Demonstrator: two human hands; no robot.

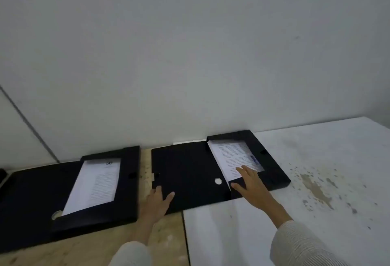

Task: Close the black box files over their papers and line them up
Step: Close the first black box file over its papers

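Two black box files lie open side by side against the wall. The left box file (pixel 126 198) holds a printed sheet (pixel 95 185), and its cover is spread flat to the left. The right box file (pixel 268 160) holds printed papers (pixel 232 156), and its cover (pixel 185 173) lies flat to the left with a round finger hole. My left hand (pixel 158 200) rests flat, fingers apart, on the front left corner of that cover. My right hand (pixel 251 183) lies spread over the front flap of the right box file, fingertips touching the papers.
The files sit on a pale wooden surface (pixel 164 236) at the left and a white stained board (pixel 316 192) at the right, with a seam between them. A plain white wall rises directly behind. A dark object (pixel 2 174) peeks in at the far left edge.
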